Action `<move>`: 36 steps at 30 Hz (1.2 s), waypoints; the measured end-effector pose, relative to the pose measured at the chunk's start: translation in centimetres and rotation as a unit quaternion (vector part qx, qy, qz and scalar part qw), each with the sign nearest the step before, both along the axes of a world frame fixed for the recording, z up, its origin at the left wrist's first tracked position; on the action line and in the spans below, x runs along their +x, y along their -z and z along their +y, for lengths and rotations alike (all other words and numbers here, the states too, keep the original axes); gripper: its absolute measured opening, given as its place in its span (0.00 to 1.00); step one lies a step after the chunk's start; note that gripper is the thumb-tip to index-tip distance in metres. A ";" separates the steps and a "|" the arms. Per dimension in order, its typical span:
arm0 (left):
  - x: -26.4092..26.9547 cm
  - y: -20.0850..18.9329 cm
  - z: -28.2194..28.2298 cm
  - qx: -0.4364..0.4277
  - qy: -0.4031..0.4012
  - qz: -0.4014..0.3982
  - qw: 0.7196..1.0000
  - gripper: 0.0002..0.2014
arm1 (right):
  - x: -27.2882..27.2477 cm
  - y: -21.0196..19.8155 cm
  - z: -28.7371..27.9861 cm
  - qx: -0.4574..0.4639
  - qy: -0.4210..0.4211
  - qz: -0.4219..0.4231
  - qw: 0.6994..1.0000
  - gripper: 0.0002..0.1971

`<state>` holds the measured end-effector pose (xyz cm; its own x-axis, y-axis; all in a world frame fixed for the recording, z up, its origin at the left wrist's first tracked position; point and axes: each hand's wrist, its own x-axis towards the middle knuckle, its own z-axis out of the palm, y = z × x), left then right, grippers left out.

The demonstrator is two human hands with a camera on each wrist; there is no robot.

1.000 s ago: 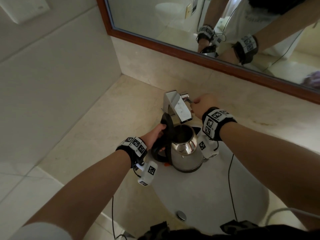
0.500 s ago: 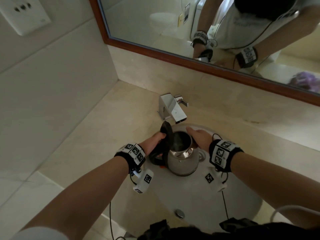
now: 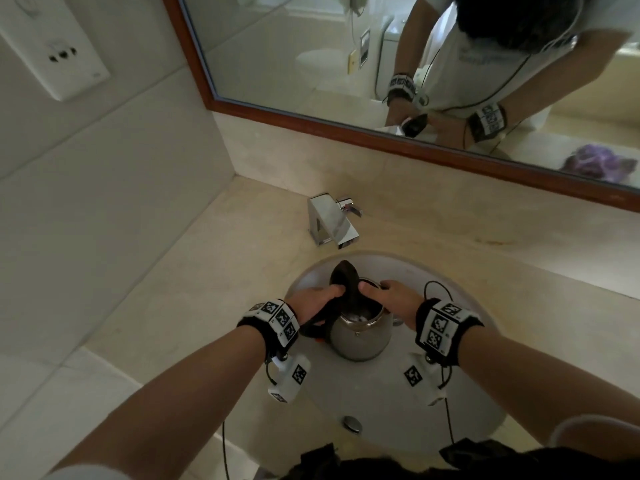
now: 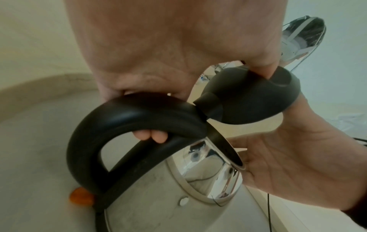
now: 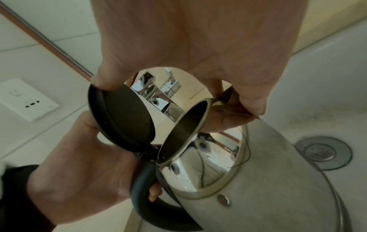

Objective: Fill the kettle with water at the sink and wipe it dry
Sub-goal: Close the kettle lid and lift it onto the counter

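Fingers of my left hand point(image 3: 313, 301) wrap the kettle point(image 3: 360, 336) handle point(image 4: 127, 116) — my right hand point(image 3: 394, 296) pinches its raised lid point(image 5: 123, 116), thumb on the edge, over the sink point(image 3: 460, 403).

A beige stone counter point(image 3: 194, 271) carried a chrome faucet point(image 3: 330, 221) at its back edge, behind the basin point(image 3: 460, 386).

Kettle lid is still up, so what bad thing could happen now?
The right hand has its thumb on the raised lid beside the open rim, so closing it might pinch a finger. The left hand alone grips the handle; the kettle could tip over the sink and spill.
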<state>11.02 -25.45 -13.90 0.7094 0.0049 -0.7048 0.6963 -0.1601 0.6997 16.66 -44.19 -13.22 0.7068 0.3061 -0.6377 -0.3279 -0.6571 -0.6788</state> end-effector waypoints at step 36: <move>0.3 0.5 0.2 0.005 0.011 0.033 0.999 0.29 | 0.9 2.7 -2.9 0.002 0.120 -0.045 0.992 0.25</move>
<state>11.28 -25.29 -14.37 0.6613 -0.0030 -0.7501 0.7371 -0.1827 0.6506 17.51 -47.07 -15.93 0.8142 0.1242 -0.5671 -0.4124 -0.5637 -0.7156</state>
